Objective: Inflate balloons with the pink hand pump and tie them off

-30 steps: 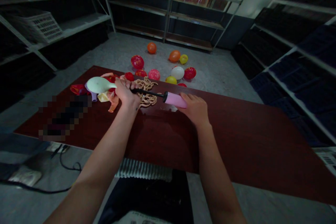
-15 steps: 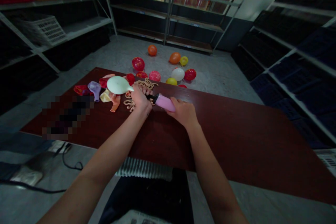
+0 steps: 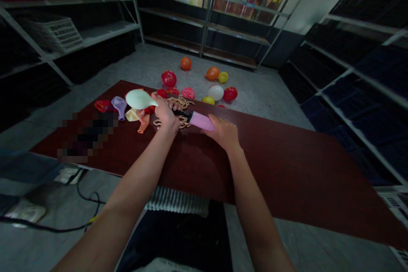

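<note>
My left hand is closed round the neck of a pale mint-green balloon, partly inflated, and the end of a hand pump. A black shaft runs from that hand into the pump's pink barrel. My right hand is wrapped round the barrel's near end. The balloon's mouth and the pump's tip are hidden by my left fingers. Beneath and behind my left hand lie curly beige balloons. Limp balloons lie left of it, among them a lilac one, a cream one and an orange one.
The dark red-brown table spans the view. Inflated balloons, including a white one and an orange one, lie on the floor beyond it. Metal shelves line the room. A black cable and another person's shoe show at lower left.
My left hand and the green balloon have shifted slightly left, away from my right hand. More of the black shaft shows between my left hand and the pink barrel.
</note>
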The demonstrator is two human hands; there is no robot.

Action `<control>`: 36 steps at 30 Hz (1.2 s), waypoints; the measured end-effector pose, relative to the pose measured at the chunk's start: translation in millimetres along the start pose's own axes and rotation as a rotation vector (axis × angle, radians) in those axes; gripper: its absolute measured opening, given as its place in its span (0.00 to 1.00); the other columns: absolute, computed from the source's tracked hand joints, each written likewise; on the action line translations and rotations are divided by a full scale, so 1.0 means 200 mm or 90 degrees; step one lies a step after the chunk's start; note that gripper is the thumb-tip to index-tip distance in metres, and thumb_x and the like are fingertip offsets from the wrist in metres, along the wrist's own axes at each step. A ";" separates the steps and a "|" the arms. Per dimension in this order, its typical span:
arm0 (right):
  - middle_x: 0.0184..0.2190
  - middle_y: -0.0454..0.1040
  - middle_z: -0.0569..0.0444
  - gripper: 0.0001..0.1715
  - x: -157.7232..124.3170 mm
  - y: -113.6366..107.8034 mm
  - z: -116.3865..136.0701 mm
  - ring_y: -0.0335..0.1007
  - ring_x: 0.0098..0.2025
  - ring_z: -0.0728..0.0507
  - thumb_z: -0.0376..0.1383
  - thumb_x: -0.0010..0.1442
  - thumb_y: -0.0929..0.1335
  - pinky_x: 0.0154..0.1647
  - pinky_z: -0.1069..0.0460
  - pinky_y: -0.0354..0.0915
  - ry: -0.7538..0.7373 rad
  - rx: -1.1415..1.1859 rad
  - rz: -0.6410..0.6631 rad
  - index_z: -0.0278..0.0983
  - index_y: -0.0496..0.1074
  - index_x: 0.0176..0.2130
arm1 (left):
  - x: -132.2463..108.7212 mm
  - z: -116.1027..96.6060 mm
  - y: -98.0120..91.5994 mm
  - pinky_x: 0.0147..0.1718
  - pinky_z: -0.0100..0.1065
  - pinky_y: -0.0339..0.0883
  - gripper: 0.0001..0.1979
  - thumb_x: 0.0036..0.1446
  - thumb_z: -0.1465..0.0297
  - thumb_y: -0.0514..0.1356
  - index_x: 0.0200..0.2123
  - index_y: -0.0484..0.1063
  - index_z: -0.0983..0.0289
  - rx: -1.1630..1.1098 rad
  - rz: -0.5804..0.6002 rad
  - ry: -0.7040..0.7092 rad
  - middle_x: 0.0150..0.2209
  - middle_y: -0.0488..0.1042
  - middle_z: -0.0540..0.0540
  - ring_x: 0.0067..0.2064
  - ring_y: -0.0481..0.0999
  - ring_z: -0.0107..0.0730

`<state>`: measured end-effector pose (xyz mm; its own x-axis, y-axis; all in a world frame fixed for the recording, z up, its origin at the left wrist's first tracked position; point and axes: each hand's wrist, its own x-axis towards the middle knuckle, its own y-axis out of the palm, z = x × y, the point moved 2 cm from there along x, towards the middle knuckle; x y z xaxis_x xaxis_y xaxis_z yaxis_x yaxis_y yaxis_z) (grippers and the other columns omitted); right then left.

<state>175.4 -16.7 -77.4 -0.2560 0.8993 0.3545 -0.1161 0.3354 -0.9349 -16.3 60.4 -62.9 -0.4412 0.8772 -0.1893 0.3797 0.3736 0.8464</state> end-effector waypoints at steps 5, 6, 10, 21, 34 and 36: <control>0.51 0.80 0.45 0.31 -0.01 0.02 -0.10 0.76 0.47 0.39 0.52 0.64 0.70 0.46 0.48 0.63 -0.016 -0.024 -0.026 0.40 0.71 0.59 | 0.04 -0.05 -0.01 0.16 0.28 0.51 0.25 0.68 0.60 0.58 0.23 0.51 0.60 -0.006 -0.010 0.011 0.16 0.49 0.42 0.15 0.52 0.21; 0.50 0.80 0.46 0.30 -0.01 0.02 -0.12 0.76 0.47 0.39 0.51 0.64 0.70 0.45 0.48 0.63 -0.014 -0.034 -0.027 0.40 0.72 0.59 | 0.05 -0.07 -0.01 0.16 0.28 0.51 0.24 0.68 0.62 0.58 0.23 0.52 0.61 -0.010 -0.008 0.012 0.16 0.49 0.42 0.15 0.52 0.21; 0.49 0.80 0.47 0.28 -0.03 -0.02 -0.19 0.75 0.47 0.38 0.51 0.65 0.69 0.45 0.47 0.61 0.003 -0.068 -0.031 0.41 0.72 0.59 | 0.08 -0.14 -0.01 0.17 0.28 0.50 0.21 0.70 0.69 0.52 0.23 0.49 0.61 -0.035 0.006 0.024 0.17 0.48 0.43 0.15 0.51 0.21; 0.46 0.79 0.46 0.28 -0.06 -0.06 -0.21 0.72 0.46 0.37 0.48 0.65 0.69 0.44 0.47 0.58 0.011 -0.081 -0.016 0.41 0.70 0.61 | 0.11 -0.19 -0.04 0.19 0.28 0.52 0.22 0.69 0.66 0.55 0.23 0.49 0.61 0.012 0.010 0.088 0.19 0.49 0.45 0.17 0.52 0.23; 0.43 0.81 0.45 0.26 -0.03 -0.02 0.00 0.76 0.40 0.39 0.49 0.63 0.70 0.37 0.49 0.60 0.008 -0.051 0.062 0.40 0.71 0.56 | -0.11 0.08 0.02 0.17 0.29 0.48 0.23 0.72 0.71 0.48 0.21 0.50 0.61 0.047 -0.017 -0.018 0.16 0.48 0.43 0.15 0.49 0.23; 0.43 0.81 0.46 0.26 -0.03 0.00 0.02 0.77 0.39 0.39 0.51 0.64 0.69 0.35 0.50 0.60 0.019 -0.038 0.078 0.40 0.72 0.55 | -0.11 0.10 0.01 0.17 0.28 0.48 0.22 0.70 0.71 0.49 0.21 0.50 0.61 0.064 -0.021 -0.027 0.16 0.47 0.43 0.15 0.50 0.23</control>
<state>172.3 -23.0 -80.0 -0.2353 0.9423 0.2382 -0.0289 0.2382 -0.9708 10.3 46.9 -66.5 -0.4208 0.8753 -0.2384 0.4467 0.4286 0.7853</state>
